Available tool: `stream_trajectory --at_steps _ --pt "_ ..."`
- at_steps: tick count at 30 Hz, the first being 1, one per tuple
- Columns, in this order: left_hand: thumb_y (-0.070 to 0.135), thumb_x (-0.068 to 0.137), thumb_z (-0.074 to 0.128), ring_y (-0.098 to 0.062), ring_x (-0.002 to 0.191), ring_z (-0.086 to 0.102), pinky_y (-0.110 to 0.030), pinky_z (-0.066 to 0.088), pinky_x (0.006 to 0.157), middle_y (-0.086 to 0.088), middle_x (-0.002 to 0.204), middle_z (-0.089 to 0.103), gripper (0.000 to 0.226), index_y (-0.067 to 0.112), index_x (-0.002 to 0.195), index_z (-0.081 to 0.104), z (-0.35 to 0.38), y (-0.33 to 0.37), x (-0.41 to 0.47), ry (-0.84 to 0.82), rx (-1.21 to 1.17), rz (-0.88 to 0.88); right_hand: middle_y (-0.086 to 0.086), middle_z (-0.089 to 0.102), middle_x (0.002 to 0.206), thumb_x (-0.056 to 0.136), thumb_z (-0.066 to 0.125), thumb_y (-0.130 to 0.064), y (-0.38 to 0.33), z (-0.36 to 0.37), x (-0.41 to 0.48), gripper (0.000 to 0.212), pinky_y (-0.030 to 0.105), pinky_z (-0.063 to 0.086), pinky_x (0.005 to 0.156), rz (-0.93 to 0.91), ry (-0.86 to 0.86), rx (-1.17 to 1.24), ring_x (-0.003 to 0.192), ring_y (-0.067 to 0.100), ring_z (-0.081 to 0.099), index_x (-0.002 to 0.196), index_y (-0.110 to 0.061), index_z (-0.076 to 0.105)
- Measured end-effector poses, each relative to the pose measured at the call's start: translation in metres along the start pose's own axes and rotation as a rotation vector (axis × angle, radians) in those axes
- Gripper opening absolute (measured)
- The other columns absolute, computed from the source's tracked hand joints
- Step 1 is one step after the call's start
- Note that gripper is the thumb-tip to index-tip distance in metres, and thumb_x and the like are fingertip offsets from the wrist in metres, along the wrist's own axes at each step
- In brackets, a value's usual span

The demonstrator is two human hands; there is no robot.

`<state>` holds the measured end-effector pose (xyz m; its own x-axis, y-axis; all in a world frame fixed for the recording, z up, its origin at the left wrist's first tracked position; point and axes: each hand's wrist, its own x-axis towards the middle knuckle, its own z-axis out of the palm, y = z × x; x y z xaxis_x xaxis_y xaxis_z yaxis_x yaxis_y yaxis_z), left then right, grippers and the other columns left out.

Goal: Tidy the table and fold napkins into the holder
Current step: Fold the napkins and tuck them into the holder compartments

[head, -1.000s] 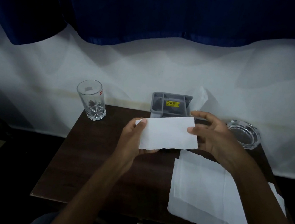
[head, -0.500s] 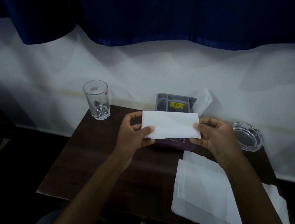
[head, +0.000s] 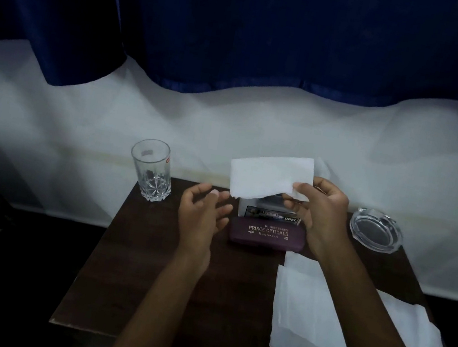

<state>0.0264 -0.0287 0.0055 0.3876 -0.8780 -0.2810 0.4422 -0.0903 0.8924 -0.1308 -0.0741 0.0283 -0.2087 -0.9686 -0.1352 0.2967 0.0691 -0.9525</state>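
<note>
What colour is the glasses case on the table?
The glasses case is dark maroon with gold lettering; the head view, the only one, shows it.

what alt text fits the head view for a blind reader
The right hand pinches a folded napkin over a dark table; the left hand is open beside it. On the table: a glass at left, an ashtray at right, a glasses case between, a napkin stack near right.

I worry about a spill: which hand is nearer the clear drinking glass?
Left. The open left hand hovers just right of the clear drinking glass; the right hand is farther right, pinching the folded white napkin.
</note>
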Motion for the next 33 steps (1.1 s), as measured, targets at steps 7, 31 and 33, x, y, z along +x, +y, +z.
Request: stream_trajectory --at_steps 7,31,33 --pt "0.016 0.096 0.04 -0.012 0.068 0.062 -0.022 0.046 0.057 0.0 0.085 0.068 0.015 0.018 0.1 0.055 0.004 -0.006 -0.002 -0.02 -0.004 -0.081 0.016 0.064 0.096 0.083 0.057 0.006 -0.001 0.021 0.027 0.012 0.021 0.051 0.044 -0.048 0.194 -0.012 0.051 0.019 0.063 0.083 -0.006 0.054" --pt "0.014 0.095 0.042 -0.012 0.073 0.064 -0.024 0.048 0.063 0.002 0.086 0.07 0.019 0.019 0.093 0.06 0.01 -0.012 -0.008 -0.055 0.133 -0.128 0.013 0.065 0.071 0.084 0.066 -0.01 0.02 0.032 0.034 0.019 0.033 0.058 0.055 -0.058 -0.059 -0.314 0.051 0.019 0.066 0.069 -0.009 0.054" --pt "0.014 0.095 0.041 -0.012 0.074 0.064 -0.024 0.047 0.064 0.001 0.087 0.07 0.019 0.019 0.093 0.06 0.01 -0.012 -0.008 -0.056 0.136 -0.128 0.012 0.062 0.066 0.083 0.066 -0.007 0.02 0.036 0.034 0.024 0.033 0.059 0.055 -0.06 -0.062 -0.257 0.053 0.023 0.067 0.066 -0.008 0.05"
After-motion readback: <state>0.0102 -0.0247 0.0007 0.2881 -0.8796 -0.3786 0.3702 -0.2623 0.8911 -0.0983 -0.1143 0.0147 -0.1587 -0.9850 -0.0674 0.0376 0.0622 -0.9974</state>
